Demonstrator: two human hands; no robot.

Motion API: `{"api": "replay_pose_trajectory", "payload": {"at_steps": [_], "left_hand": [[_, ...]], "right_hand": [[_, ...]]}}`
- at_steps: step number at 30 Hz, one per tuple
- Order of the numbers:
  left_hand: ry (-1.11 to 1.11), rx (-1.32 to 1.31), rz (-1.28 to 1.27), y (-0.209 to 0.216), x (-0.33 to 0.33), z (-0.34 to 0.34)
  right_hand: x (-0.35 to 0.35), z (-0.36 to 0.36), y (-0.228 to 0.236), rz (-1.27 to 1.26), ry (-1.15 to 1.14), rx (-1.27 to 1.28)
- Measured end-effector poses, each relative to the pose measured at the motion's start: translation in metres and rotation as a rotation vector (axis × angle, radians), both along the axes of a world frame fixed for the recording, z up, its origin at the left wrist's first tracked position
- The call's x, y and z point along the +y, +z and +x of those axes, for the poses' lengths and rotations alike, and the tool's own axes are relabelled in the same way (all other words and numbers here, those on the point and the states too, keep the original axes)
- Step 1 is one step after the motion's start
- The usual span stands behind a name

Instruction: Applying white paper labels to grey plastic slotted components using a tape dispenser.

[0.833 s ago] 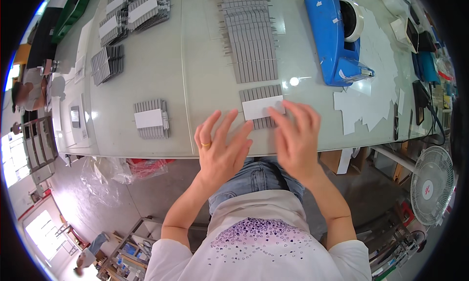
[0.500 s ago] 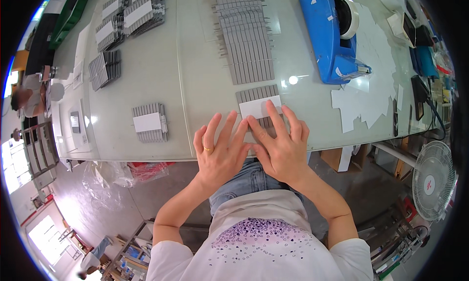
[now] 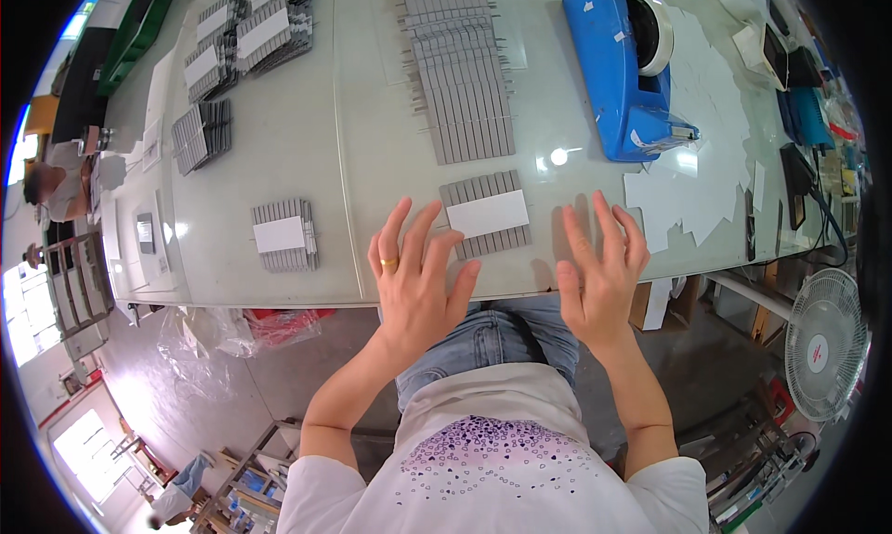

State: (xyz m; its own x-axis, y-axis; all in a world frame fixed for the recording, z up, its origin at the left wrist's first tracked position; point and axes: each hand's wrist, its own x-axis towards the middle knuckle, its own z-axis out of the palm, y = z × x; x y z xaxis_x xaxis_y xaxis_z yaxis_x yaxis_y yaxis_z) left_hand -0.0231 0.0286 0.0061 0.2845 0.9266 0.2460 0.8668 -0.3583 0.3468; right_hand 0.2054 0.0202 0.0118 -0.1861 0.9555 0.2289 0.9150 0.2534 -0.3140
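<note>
Right in front of me on the table lies a flat bundle of grey strips [image 3: 485, 244] with a white label [image 3: 487, 213] across its middle. My left hand [image 3: 416, 279] is at its left side, fingers apart, one fingertip close to the label's left end; whether it touches I cannot tell. Off to the bundle's right, my right hand [image 3: 601, 269] is apart from it, fingers spread, holding nothing. Beyond the bundle, a long row of joined grey strips [image 3: 469, 116] runs away from me, thin pins sticking out at its sides.
To the left lies another labelled strip bundle [image 3: 281, 236]; stacked bundles [image 3: 265, 37] sit far left, an unlabelled one [image 3: 202, 135] nearer. A blue tape dispenser [image 3: 609, 79] stands at right, beside white label sheets [image 3: 692, 181]. A fan [image 3: 822, 344] is by the table's right edge.
My right hand has lifted off the label and moved right, away from the bundle. The left hand has shifted slightly left, its fingers opening wider. The label is now fully uncovered.
</note>
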Motion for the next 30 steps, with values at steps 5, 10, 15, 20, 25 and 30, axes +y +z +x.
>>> {"api": "replay_pose_trajectory", "payload": {"at_steps": [5, 10, 15, 20, 25, 30], "left_hand": [[-0.032, -0.074, -0.028, 0.008, 0.005, 0.022], [-0.223, 0.068, 0.172, -0.017, -0.023, 0.005], [-0.296, 0.169, 0.345, -0.012, -0.046, -0.040], [-0.070, 0.286, 0.483, 0.006, -0.027, -0.109], [0.062, 0.472, 0.451, 0.011, 0.005, -0.172], [0.007, 0.494, 0.297, 0.013, 0.001, -0.190]], "right_hand": [[0.006, 0.001, -0.003, 0.033, 0.017, 0.063], [0.024, -0.008, -0.004, 0.089, 0.088, 0.087], [0.055, -0.041, -0.002, 0.033, 0.221, 0.189], [0.074, -0.051, 0.001, 0.078, 0.269, 0.100], [0.070, -0.048, -0.007, 0.112, 0.257, 0.067], [0.048, -0.047, -0.005, 0.121, 0.295, 0.051]]}}
